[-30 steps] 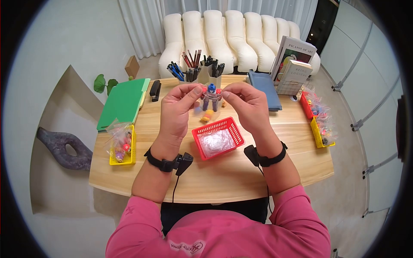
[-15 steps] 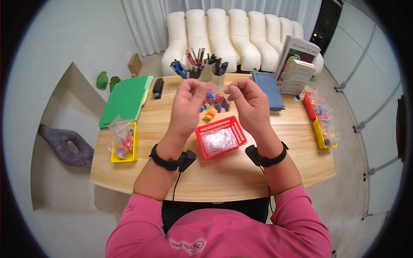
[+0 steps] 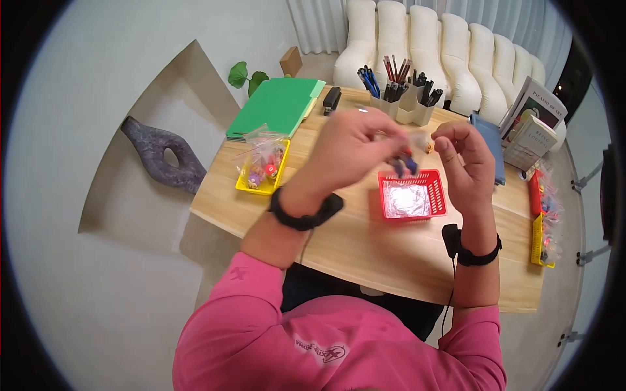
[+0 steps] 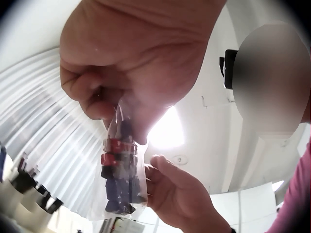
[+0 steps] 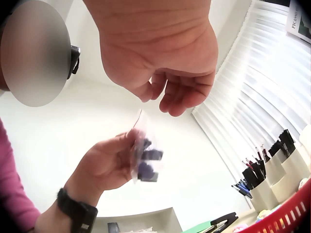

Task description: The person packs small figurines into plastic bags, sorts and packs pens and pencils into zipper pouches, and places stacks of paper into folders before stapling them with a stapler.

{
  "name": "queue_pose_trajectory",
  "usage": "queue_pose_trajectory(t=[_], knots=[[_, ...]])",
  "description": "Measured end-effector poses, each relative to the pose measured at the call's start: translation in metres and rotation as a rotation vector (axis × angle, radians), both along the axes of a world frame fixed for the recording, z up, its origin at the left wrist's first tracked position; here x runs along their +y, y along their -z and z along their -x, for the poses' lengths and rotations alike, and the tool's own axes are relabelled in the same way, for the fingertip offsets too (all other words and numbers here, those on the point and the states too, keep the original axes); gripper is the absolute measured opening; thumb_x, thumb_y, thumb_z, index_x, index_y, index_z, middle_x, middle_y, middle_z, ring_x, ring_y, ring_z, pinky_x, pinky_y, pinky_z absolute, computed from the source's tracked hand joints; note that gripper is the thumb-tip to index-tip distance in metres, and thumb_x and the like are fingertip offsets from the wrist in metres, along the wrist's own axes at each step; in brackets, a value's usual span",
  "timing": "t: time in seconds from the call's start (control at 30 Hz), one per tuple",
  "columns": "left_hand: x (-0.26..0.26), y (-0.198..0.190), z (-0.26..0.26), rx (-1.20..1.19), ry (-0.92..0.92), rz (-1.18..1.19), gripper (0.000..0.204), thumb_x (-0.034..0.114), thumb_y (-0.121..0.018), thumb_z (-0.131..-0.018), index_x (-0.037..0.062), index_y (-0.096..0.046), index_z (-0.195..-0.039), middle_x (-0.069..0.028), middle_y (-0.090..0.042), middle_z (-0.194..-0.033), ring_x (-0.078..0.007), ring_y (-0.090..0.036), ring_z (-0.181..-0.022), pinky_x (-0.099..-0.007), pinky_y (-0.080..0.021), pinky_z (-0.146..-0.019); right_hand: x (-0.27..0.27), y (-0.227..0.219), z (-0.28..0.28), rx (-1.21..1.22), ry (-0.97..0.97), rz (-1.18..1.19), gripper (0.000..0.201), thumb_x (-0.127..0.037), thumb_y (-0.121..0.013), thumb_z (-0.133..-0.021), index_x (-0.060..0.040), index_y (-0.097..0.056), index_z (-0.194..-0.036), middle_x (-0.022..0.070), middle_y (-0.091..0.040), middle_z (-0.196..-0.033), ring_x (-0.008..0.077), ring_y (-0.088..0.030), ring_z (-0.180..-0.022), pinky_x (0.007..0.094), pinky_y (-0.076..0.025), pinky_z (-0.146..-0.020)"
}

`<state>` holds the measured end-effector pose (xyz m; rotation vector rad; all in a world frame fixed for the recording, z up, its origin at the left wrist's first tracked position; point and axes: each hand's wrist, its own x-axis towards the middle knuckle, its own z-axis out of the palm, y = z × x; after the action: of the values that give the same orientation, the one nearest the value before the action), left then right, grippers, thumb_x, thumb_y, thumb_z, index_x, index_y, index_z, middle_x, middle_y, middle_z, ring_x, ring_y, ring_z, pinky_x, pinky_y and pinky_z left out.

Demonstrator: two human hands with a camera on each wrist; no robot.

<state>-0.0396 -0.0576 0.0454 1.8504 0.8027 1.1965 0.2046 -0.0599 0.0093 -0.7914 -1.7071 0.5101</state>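
Observation:
The left hand (image 3: 352,146) pinches the top of a clear plastic bag holding a red and dark blue toy figure (image 3: 405,164), above the back of a red basket (image 3: 413,218). In the left wrist view the bagged figure (image 4: 121,174) hangs below the curled fingers. The right hand (image 3: 466,163) is raised to the right of the bag, apart from it, fingers loosely bent with nothing between them; the right wrist view shows the same empty right hand (image 5: 165,63). Flat clear bags (image 3: 405,197) lie in the red basket.
Bagged toys fill a yellow basket (image 3: 282,171) at left, and red (image 3: 536,195) and yellow baskets (image 3: 536,242) at right. Behind are a green folder (image 3: 277,107), stapler (image 3: 332,100), pen holders (image 3: 412,107), a blue folder (image 3: 489,133) and books (image 3: 531,140). A small toy (image 3: 429,148) is on the table.
The right hand has let go of the bag, which stays in the left hand. The left hand has turned over with its back upward. The head view has swung toward the left side of the table.

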Motion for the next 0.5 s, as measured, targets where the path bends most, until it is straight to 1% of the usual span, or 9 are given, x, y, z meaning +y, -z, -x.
queue_pose_trajectory(t=[0.1, 0.17, 0.23, 0.27, 0.33, 0.37, 0.43, 0.47, 0.5], knots=[[-0.010, -0.010, 0.050, 0.063, -0.135, 0.056, 0.011, 0.006, -0.076, -0.100, -0.0033, -0.080, -0.104, -0.0078, -0.078, -0.091, -0.0130, -0.076, -0.083, -0.0281, -0.061, -0.076, -0.005, -0.008, -0.005, 0.214, -0.004, 0.048, 0.014, -0.009, -0.075, -0.104, -0.0018, -0.070, -0.114, 0.0012, -0.072, -0.104, 0.0079, -0.066, -0.090, 0.0248, -0.052, -0.082], [-0.017, -0.014, 0.091, 0.213, -0.219, 0.087, 0.012, 0.007, -0.076, -0.100, -0.0045, -0.078, -0.104, -0.0084, -0.079, -0.092, -0.0131, -0.076, -0.085, -0.0283, -0.060, -0.076, -0.002, -0.009, -0.015, 0.251, 0.006, 0.029, 0.014, -0.008, -0.075, -0.103, -0.0011, -0.070, -0.114, 0.0013, -0.072, -0.104, 0.0073, -0.066, -0.090, 0.0243, -0.053, -0.082], [-0.025, -0.021, 0.126, 0.400, -0.342, 0.178, 0.013, 0.009, -0.077, -0.099, -0.0039, -0.077, -0.102, -0.0075, -0.079, -0.093, -0.0120, -0.074, -0.086, -0.0279, -0.058, -0.078, -0.005, -0.014, -0.021, 0.279, 0.025, 0.003, 0.015, -0.008, -0.076, -0.103, 0.0006, -0.069, -0.114, 0.0011, -0.072, -0.103, 0.0061, -0.065, -0.092, 0.0235, -0.053, -0.084], [-0.029, -0.021, 0.138, 0.413, -0.338, 0.177, 0.013, 0.009, -0.077, -0.099, -0.0039, -0.077, -0.102, -0.0075, -0.079, -0.093, -0.0120, -0.074, -0.086, -0.0279, -0.058, -0.078, -0.006, -0.016, -0.023, 0.291, 0.030, 0.005, 0.015, -0.008, -0.076, -0.103, 0.0006, -0.069, -0.114, 0.0011, -0.072, -0.103, 0.0061, -0.065, -0.092, 0.0235, -0.053, -0.084], [-0.037, -0.015, 0.162, 0.456, -0.433, 0.240, 0.015, 0.011, -0.077, -0.099, -0.0036, -0.077, -0.103, -0.0055, -0.079, -0.093, -0.0106, -0.072, -0.087, -0.0272, -0.056, -0.080, -0.007, -0.019, -0.025, 0.297, 0.003, -0.009, 0.014, -0.007, -0.076, -0.103, 0.0007, -0.070, -0.113, 0.0006, -0.072, -0.102, 0.0058, -0.065, -0.090, 0.0231, -0.053, -0.083], [-0.038, -0.007, 0.177, 0.465, -0.431, 0.242, 0.015, 0.011, -0.077, -0.099, -0.0036, -0.077, -0.103, -0.0055, -0.079, -0.093, -0.0106, -0.072, -0.087, -0.0272, -0.056, -0.080, -0.008, -0.019, -0.025, 0.281, 0.014, -0.013, 0.013, -0.008, -0.075, -0.103, 0.0003, -0.071, -0.112, -0.0005, -0.072, -0.100, 0.0050, -0.064, -0.087, 0.0223, -0.052, -0.081], [-0.035, 0.016, 0.206, 0.583, -0.512, 0.235, 0.015, 0.010, -0.077, -0.098, -0.0033, -0.077, -0.105, -0.0036, -0.078, -0.093, -0.0104, -0.070, -0.087, -0.0276, -0.056, -0.081, -0.008, -0.018, -0.023, 0.263, 0.015, -0.013, 0.013, -0.008, -0.075, -0.103, 0.0000, -0.071, -0.112, -0.0008, -0.072, -0.099, 0.0047, -0.063, -0.086, 0.0220, -0.052, -0.079], [-0.036, 0.026, 0.215, 0.587, -0.510, 0.236, 0.015, 0.010, -0.077, -0.098, -0.0033, -0.077, -0.105, -0.0036, -0.078, -0.093, -0.0104, -0.070, -0.087, -0.0276, -0.056, -0.081, -0.008, -0.018, -0.023, 0.237, 0.014, -0.017, 0.013, -0.009, -0.076, -0.103, -0.0004, -0.071, -0.111, -0.0010, -0.072, -0.098, 0.0045, -0.063, -0.084, 0.0218, -0.051, -0.076], [-0.037, 0.035, 0.222, 0.555, -0.511, 0.284, 0.015, 0.009, -0.077, -0.098, -0.0031, -0.077, -0.106, -0.0031, -0.078, -0.092, -0.0103, -0.070, -0.087, -0.0277, -0.056, -0.081, -0.009, -0.017, -0.022, 0.239, 0.016, -0.016, 0.013, -0.009, -0.076, -0.103, -0.0004, -0.071, -0.111, -0.0010, -0.072, -0.098, 0.0045, -0.063, -0.084, 0.0218, -0.051, -0.076]])
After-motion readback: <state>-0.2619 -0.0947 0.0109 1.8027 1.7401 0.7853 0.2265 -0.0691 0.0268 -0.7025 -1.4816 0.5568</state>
